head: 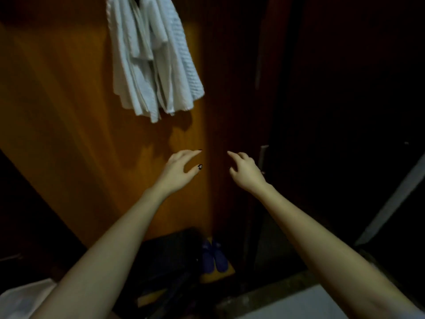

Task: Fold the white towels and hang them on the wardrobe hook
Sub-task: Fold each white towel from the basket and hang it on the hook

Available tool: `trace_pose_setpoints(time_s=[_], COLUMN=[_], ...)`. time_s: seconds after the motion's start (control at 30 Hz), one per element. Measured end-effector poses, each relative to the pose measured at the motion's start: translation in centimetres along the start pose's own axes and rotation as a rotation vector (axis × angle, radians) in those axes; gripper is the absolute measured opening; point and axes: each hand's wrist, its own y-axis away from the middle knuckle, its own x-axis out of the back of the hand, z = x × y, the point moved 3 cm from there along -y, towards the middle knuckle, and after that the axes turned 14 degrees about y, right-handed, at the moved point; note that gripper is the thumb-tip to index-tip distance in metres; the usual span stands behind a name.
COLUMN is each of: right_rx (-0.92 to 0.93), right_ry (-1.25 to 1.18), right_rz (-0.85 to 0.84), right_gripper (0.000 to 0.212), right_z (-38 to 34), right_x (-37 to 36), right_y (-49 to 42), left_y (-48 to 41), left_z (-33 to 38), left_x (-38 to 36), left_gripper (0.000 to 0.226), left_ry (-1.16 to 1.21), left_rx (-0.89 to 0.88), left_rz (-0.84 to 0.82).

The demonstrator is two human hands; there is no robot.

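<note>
1. The fingers (192, 154) of the left hand (181, 168), at the centre of the frame, are nearly straight and lie close together. The thumb stands apart below them, with a dark painted nail. They hold nothing.
2. The fingers (236, 155) of the right hand (247, 171), just right of centre, are loosely bent and slightly spread, the forefinger pointing up and to the left. They grip nothing either.
3. The two hands are near each other with a narrow gap between them. Whether any fingertip touches the wood behind cannot be told.
4. Both bare forearms run from the lower corners of the frame up toward the centre.
5. Behind the hands is the orange-brown wardrobe door (57, 100). A pale metal handle (263, 155) shows just right of the right hand.
6. The white towels (151, 58) hang in a bunch at the upper centre of the frame, well above both hands. The hook is hidden at the top edge.
7. A pair of blue shoes (213, 256) sits at the lower centre, between the forearms.
</note>
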Motion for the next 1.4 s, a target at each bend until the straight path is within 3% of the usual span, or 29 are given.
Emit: trace_pose_setpoints(time_s=[0.17, 0.47, 0.6, 0.7, 0.9, 1.13, 1.4], right_rx=[-0.109, -0.556, -0.736, -0.891, -1.127, -1.303, -1.442], right_ry=[0.097, 0.312, 0.350, 0.357, 0.265, 0.180, 0.072], right_rz=[0.039, -0.205, -0.365, -0.423, -0.448, -0.374, -0.286], right_gripper=[0.058, 0.058, 0.057, 0.057, 0.057, 0.051, 0.041], right_z=[8.9, 35.6, 46.6, 53.3, 60.5, 67.2, 77.5], right_x=[-2.4, -2.6, -1.5, 0.1, 1.0, -7.0, -26.3], right_y=[8.6, 27.9, 39.9, 47.7, 58.1, 64.8, 75.2], left_y=[0.0, -1.8, 0.0, 1.3, 8.4, 16.5, 27.0], left_z=[4.7, 14.6, 23.2, 29.9, 38.3, 38.4, 27.6], left_x=[-10.9, -37.6, -50.0, -58.8, -72.9, -87.6, -108.8], left_gripper=[0.051, 0.055, 0.057, 0.057, 0.059, 0.059, 0.064], left_ry=[-0.127, -0.311, -0.215, -0.106, -0.026, -0.073, -0.043], left_rx=[-0.098, -0.317, -0.443, -0.483, -0.641, -0.843, -0.934], left_rz=[-0.236, -0.613, -0.821, -0.882, -1.109, -1.314, -1.349])
